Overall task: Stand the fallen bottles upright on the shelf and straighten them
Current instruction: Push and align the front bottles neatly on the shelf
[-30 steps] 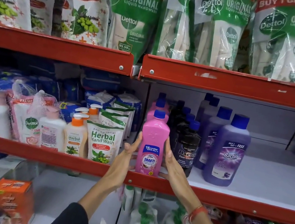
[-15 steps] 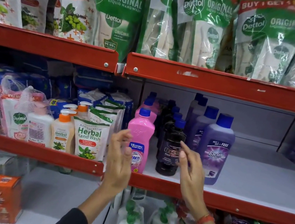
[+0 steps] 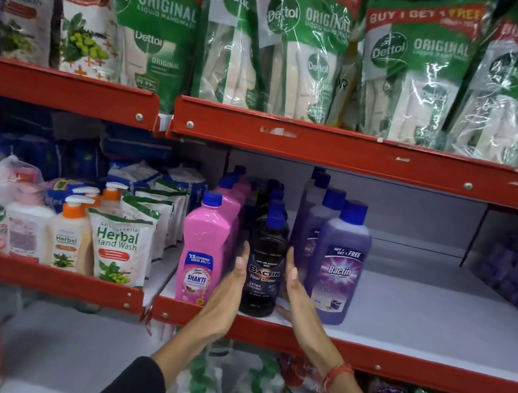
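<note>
The black Bactin bottle [image 3: 263,272] stands upright at the front edge of the white shelf [image 3: 407,327], heading a row of dark bottles with blue caps that runs back toward the shelf wall. It sits between the pink Shakti bottle [image 3: 204,256] on its left and the purple Bactin bottle [image 3: 338,264] on its right, each just beside it and each heading its own row, so 3 rows show here, and every bottle in sight stands up; none lies fallen. The left hand [image 3: 230,289] presses flat against the bottle's left flank and the right hand [image 3: 298,293] against its right flank, fingers straight and together, palms facing each other, so the 2 hands sandwich the bottle rather than curl round it. The step looks like squaring the bottle into line with its neighbours. Judged from its look, it is a full plastic floor-cleaner bottle: fairly heavy, stiff in the wall, glossy and likely a little slippery, top-narrow and so apt to tip if pushed high. The label band at mid-body, where the palms already sit, seems the best hold; a low push should slide it without rocking. Pouches of hand wash [image 3: 120,250] stand in the bay to the left, behind the red shelf lip [image 3: 378,357].
</note>
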Demonstrator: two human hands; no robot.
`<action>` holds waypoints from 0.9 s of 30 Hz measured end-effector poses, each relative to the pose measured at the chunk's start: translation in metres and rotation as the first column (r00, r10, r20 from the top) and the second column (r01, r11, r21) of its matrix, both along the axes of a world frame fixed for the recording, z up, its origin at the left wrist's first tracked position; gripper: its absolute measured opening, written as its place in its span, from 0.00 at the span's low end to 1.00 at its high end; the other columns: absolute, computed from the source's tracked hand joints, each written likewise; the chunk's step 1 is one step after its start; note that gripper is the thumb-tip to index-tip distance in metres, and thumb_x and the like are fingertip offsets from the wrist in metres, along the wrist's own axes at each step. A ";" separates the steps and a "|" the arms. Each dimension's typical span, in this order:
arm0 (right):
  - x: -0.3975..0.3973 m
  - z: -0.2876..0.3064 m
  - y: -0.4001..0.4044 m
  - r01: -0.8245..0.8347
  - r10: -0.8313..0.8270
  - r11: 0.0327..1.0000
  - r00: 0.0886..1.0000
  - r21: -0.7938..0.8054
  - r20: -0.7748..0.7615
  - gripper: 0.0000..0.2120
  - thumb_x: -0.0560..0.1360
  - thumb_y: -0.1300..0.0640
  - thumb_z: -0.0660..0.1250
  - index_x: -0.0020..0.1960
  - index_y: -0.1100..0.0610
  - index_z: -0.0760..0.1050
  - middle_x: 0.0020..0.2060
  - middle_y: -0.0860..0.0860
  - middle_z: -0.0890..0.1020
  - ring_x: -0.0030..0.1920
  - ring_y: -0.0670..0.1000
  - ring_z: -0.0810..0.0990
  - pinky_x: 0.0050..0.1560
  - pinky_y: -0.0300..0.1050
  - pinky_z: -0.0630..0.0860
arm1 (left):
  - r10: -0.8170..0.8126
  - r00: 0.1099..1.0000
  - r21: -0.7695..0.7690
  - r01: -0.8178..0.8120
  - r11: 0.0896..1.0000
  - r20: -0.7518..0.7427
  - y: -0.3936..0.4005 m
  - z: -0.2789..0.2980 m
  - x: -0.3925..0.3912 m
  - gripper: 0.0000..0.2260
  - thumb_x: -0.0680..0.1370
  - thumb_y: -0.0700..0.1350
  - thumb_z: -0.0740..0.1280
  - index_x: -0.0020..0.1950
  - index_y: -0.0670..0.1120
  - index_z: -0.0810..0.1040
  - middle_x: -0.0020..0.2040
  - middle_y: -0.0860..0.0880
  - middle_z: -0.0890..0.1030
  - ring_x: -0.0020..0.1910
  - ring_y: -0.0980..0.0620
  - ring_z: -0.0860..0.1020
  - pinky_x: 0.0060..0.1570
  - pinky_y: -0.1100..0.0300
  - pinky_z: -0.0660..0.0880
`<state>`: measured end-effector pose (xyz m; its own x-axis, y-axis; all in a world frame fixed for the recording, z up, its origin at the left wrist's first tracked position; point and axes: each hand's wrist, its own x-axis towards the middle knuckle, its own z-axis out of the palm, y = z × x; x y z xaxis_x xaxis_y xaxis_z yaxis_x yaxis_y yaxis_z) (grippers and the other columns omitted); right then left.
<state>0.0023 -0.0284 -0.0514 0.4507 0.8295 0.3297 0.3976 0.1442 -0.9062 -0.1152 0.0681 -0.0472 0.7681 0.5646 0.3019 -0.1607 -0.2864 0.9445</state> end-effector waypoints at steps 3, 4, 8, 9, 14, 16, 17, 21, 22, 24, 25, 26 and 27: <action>0.001 -0.008 -0.009 0.021 -0.019 0.999 0.998 -0.026 0.064 0.27 0.72 0.25 0.45 0.71 0.21 0.47 0.74 0.30 0.55 0.78 0.43 0.55 0.76 0.60 0.61 | 0.018 0.999 0.027 -0.017 0.999 -0.030 0.000 -0.006 -0.011 0.30 0.63 0.79 0.40 0.65 0.80 0.47 0.80 0.54 0.50 0.78 0.50 0.53 0.76 0.40 0.53; 0.001 -0.009 -0.012 0.020 -0.018 0.999 0.998 -0.033 0.063 0.27 0.72 0.25 0.45 0.71 0.22 0.48 0.74 0.29 0.54 0.78 0.42 0.54 0.76 0.61 0.61 | 0.022 0.999 0.038 -0.021 0.999 -0.039 -0.001 -0.007 -0.014 0.30 0.63 0.79 0.40 0.66 0.80 0.48 0.80 0.53 0.51 0.78 0.50 0.54 0.76 0.41 0.54; -0.001 -0.007 -0.019 0.031 -0.026 0.998 0.995 -0.058 0.092 0.26 0.73 0.25 0.45 0.71 0.21 0.48 0.68 0.22 0.57 0.76 0.41 0.57 0.76 0.60 0.62 | 0.020 0.999 0.025 -0.019 1.000 -0.026 -0.005 -0.006 -0.024 0.30 0.61 0.80 0.40 0.64 0.81 0.51 0.79 0.49 0.54 0.76 0.48 0.59 0.69 0.54 0.60; -0.001 -0.008 -0.020 0.034 -0.028 0.997 0.994 -0.063 0.105 0.25 0.73 0.26 0.45 0.71 0.21 0.48 0.65 0.19 0.57 0.74 0.39 0.58 0.75 0.60 0.62 | 0.019 1.000 0.016 -0.019 1.000 -0.021 -0.006 -0.004 -0.025 0.30 0.60 0.80 0.41 0.62 0.82 0.52 0.79 0.48 0.55 0.76 0.48 0.60 0.69 0.54 0.61; -0.001 -0.011 -0.024 0.009 -0.006 0.999 0.997 -0.035 0.073 0.24 0.75 0.27 0.45 0.71 0.22 0.50 0.71 0.29 0.58 0.73 0.41 0.61 0.75 0.58 0.63 | 0.029 1.000 -0.003 -0.029 1.000 -0.008 -0.014 0.000 -0.033 0.29 0.59 0.81 0.43 0.59 0.82 0.55 0.78 0.45 0.59 0.75 0.46 0.62 0.70 0.53 0.62; -0.002 -0.010 -0.026 0.013 -0.011 1.000 0.997 -0.025 0.079 0.25 0.74 0.27 0.45 0.71 0.22 0.51 0.74 0.35 0.60 0.74 0.44 0.64 0.75 0.55 0.64 | 0.066 0.998 0.014 -0.066 0.998 0.003 -0.016 -0.004 -0.036 0.31 0.60 0.81 0.42 0.63 0.79 0.56 0.77 0.45 0.60 0.75 0.46 0.62 0.73 0.50 0.61; -0.001 -0.010 -0.028 0.034 -0.033 0.999 0.995 -0.016 0.089 0.25 0.74 0.27 0.46 0.71 0.23 0.53 0.74 0.38 0.64 0.74 0.45 0.67 0.73 0.54 0.66 | 0.128 0.991 0.054 -0.129 0.990 0.024 -0.016 -0.008 -0.036 0.32 0.62 0.80 0.42 0.65 0.77 0.58 0.77 0.47 0.63 0.75 0.47 0.64 0.74 0.47 0.60; 0.012 -0.011 -0.048 0.284 -0.304 0.937 0.949 0.202 0.078 0.20 0.75 0.32 0.50 0.63 0.30 0.71 0.56 0.43 0.81 0.55 0.40 0.81 0.57 0.43 0.79 | 0.383 0.869 0.222 -0.459 0.860 0.313 -0.025 -0.019 -0.029 0.18 0.77 0.65 0.48 0.61 0.66 0.71 0.60 0.60 0.78 0.62 0.59 0.76 0.65 0.52 0.73; 0.017 -0.011 -0.054 0.370 -0.402 0.887 0.913 0.277 0.067 0.17 0.77 0.35 0.51 0.58 0.33 0.74 0.51 0.43 0.83 0.51 0.40 0.82 0.53 0.42 0.81 | 0.387 0.854 0.262 -0.485 0.834 0.348 -0.029 -0.017 -0.025 0.15 0.79 0.61 0.49 0.59 0.65 0.72 0.57 0.60 0.79 0.59 0.60 0.78 0.62 0.56 0.75; 0.031 -0.009 -0.065 0.503 -0.552 0.780 0.833 0.373 0.031 0.16 0.79 0.40 0.51 0.51 0.40 0.77 0.47 0.47 0.83 0.47 0.42 0.83 0.49 0.46 0.83 | 0.330 0.888 0.359 -0.437 0.825 0.322 -0.043 -0.010 -0.009 0.13 0.80 0.56 0.51 0.59 0.63 0.72 0.56 0.60 0.80 0.58 0.61 0.78 0.59 0.62 0.75; 0.039 -0.009 -0.067 0.543 -0.590 0.745 0.808 0.387 0.003 0.16 0.80 0.42 0.51 0.51 0.44 0.76 0.49 0.49 0.82 0.49 0.46 0.83 0.50 0.50 0.82 | 0.279 0.922 0.391 -0.369 0.843 0.270 -0.050 -0.008 0.001 0.13 0.80 0.57 0.51 0.60 0.64 0.71 0.57 0.61 0.79 0.59 0.63 0.76 0.59 0.66 0.73; 0.049 -0.006 -0.070 0.562 -0.604 0.734 0.797 0.381 -0.012 0.16 0.81 0.42 0.51 0.54 0.47 0.75 0.52 0.52 0.81 0.52 0.50 0.82 0.52 0.52 0.81 | 0.227 0.951 0.394 -0.294 0.871 0.209 -0.059 -0.006 0.013 0.14 0.80 0.59 0.51 0.62 0.65 0.69 0.60 0.63 0.77 0.61 0.66 0.74 0.61 0.70 0.70; 0.058 -0.005 -0.070 0.559 -0.587 0.752 0.809 0.350 -0.031 0.16 0.81 0.42 0.51 0.59 0.49 0.72 0.59 0.53 0.78 0.57 0.53 0.80 0.56 0.52 0.79 | 0.173 0.974 0.365 -0.215 0.906 0.143 -0.066 -0.005 0.025 0.17 0.78 0.63 0.49 0.65 0.67 0.65 0.65 0.66 0.73 0.64 0.70 0.70 0.63 0.72 0.66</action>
<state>0.0606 -0.0989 -0.0562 0.7683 0.2600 0.5850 0.5673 0.1467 -0.8103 -0.0902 0.0019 -0.0520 0.6073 0.5277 0.5939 -0.1576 -0.6526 0.7411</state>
